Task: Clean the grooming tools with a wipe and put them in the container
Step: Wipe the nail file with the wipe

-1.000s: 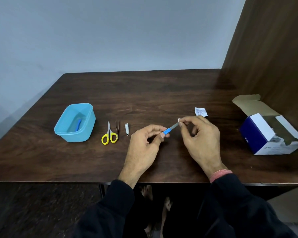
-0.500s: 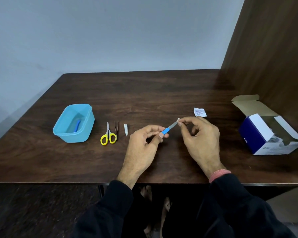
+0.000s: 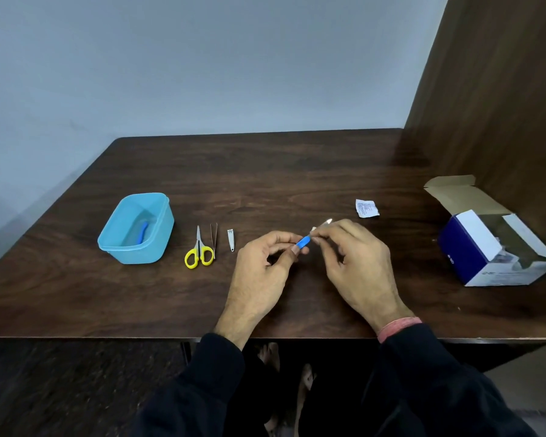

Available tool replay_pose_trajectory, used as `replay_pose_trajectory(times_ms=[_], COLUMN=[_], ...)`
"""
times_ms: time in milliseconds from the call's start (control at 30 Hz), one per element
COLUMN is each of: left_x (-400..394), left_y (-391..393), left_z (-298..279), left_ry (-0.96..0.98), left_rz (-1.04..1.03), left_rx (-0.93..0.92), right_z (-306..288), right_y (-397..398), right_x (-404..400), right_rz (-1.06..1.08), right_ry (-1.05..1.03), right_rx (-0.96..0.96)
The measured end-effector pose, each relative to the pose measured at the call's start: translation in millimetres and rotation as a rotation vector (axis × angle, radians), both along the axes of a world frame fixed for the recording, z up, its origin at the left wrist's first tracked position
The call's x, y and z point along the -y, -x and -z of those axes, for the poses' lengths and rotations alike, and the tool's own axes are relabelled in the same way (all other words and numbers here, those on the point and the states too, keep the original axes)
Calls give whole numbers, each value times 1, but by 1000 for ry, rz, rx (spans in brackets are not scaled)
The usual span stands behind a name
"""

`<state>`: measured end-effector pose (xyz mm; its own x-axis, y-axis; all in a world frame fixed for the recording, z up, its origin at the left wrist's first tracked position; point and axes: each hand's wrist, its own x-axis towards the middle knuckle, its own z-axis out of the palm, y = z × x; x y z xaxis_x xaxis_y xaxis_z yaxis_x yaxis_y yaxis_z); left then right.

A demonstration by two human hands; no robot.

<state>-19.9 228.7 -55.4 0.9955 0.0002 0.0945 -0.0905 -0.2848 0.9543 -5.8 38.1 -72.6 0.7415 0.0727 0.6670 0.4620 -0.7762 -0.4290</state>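
head view: left hand (image 3: 262, 266) pinches the blue handle end of a small nail file (image 3: 304, 241), fingers curled round it. right hand (image 3: 356, 263) pinches a small white wipe (image 3: 314, 229) around the metal blade, whose tip pokes out past the fingers up and to the right. file is held in the air above the table (image 3: 76, 294), mid front, long axis running from lower left (handle) to upper right (tip). judgement: wiping step is under way on this tool.

blue container (image 3: 137, 228) sits well apart to the left, one blue item (image 3: 143, 232) already inside. left hand is the nearer one to it and has the handle, so the drop likely goes leftward with that hand. yellow scissors (image 3: 199, 250), tweezers (image 3: 214, 239) and nail clipper (image 3: 231, 240) lie between the container and the hands, all lengthwise front to back, not yet in the container.

torn sachet (image 3: 366, 208) has print, too small to read. open box (image 3: 495, 247) at right has a logo on its front face, unreadable.
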Motion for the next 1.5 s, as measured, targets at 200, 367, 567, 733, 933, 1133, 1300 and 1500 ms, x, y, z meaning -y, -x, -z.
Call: replay_pose_trajectory(times_ms=[200, 367, 567, 733, 933, 1133, 1300, 1500], left_x=[-1, -2, -4, -4, -5, -3, -3, -3], left_y=[-3, -6, -8, -8, -7, -7, -9, -8], left_z=[6, 11, 13, 11, 11, 12, 14, 12], left_ry=[39, 83, 136, 118, 11, 20, 41, 32], left_rz=[1, 9, 20, 30, 81, 103, 105, 104], left_rx=[26, 50, 33, 38, 66, 55, 43, 42], right_z=[0, -2, -2, -3, 0, -1, 0, -2], right_y=[0, 0, -2, 2, 4, 1, -1, -2], right_x=[0, 2, 4, 3, 2, 4, 3, 5], right_rz=[-83, -137, -135, -116, -172, -75, -121, -118], right_ry=[30, -19, -108, -111, 33, -7, -45, -165], right_rx=[-27, -26, -6, 19, 26, 37, -18, -27])
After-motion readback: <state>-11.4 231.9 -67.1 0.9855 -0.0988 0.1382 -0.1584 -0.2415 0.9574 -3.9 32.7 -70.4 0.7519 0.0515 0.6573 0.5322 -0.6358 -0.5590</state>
